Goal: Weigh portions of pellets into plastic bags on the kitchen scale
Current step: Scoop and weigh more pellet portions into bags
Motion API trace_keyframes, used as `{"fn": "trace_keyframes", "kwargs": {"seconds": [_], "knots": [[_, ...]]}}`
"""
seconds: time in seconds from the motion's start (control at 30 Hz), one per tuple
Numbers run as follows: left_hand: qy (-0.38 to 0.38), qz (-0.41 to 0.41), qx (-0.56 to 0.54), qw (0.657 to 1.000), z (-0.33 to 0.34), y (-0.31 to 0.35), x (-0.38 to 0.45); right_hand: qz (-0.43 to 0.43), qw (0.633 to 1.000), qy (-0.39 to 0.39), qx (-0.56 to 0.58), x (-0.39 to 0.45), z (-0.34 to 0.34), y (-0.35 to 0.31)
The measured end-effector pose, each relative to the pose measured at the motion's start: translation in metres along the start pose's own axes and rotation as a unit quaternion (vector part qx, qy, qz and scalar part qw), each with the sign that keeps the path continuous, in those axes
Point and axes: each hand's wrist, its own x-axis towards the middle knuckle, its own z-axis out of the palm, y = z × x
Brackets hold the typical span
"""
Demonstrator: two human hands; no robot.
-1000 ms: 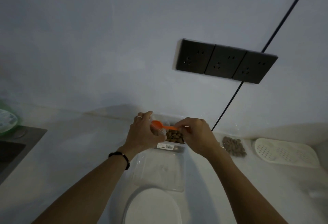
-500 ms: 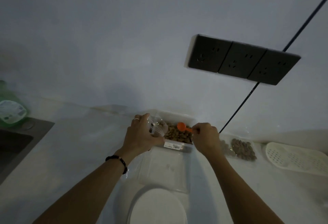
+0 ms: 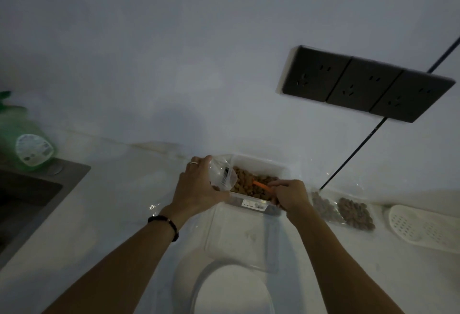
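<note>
On the desk (image 3: 119, 214): a pale surface runs under the wall and carries everything I work with.
Sink (image 3: 27, 194): dark basin set into the desk at far left, a green bottle (image 3: 23, 139) standing behind it.
Sockets (image 3: 366, 84): three black plates in a row on the wall up right, a black cable (image 3: 348, 159) running down from them to the desk.
Scale (image 3: 231, 288): white, round-topped, nearest to me at the bottom edge, with a clear lid (image 3: 241, 236) lying flat between it and the tub.
Tub (image 3: 261, 164): clear plastic box against the wall, full of brown pellets (image 3: 246, 184).
Strainer tray (image 3: 423, 226): white, perforated, at far right.
Filled bags (image 3: 343, 210): two clear packets of pellets lying side by side, just right of the tub.
Left grip (image 3: 199, 186): my fingers curl round an open plastic bag (image 3: 221, 176), holding it at the tub's left end, just above the pellets.
Right grip (image 3: 290, 194): closed round the handle of an orange scoop (image 3: 261, 185), its bowl end down in the pellets.
</note>
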Motion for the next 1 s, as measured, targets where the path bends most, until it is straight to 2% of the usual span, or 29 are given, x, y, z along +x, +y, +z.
{"fn": "trace_keyframes", "kwargs": {"seconds": [0.37, 0.63, 0.73, 0.8, 0.9, 0.93, 1.0], "knots": [[-0.014, 0.018, 0.02, 1.0, 0.009, 0.016, 0.006, 0.009, 0.991, -0.004, 0.136, -0.01, -0.029, 0.005], [-0.02, 0.013, 0.021, 0.999, 0.011, 0.039, 0.017, -0.055, 0.987, -0.028, 0.15, -0.033, -0.052, -0.022], [-0.023, 0.015, 0.015, 1.0, 0.013, 0.044, 0.021, -0.112, 0.989, -0.032, 0.087, -0.04, -0.045, -0.027], [-0.023, 0.02, 0.005, 1.0, 0.014, 0.047, 0.021, -0.178, 0.983, -0.02, -0.033, -0.046, -0.037, -0.027], [-0.019, 0.031, -0.004, 0.999, 0.016, 0.048, 0.02, -0.303, 0.927, -0.015, -0.223, -0.051, -0.031, -0.024], [-0.02, 0.03, -0.007, 0.999, 0.017, 0.047, 0.02, -0.334, 0.907, -0.003, -0.255, -0.051, -0.031, -0.023], [-0.019, 0.026, -0.015, 0.999, 0.018, 0.045, 0.02, -0.365, 0.895, 0.019, -0.254, -0.046, -0.036, -0.022]]}}
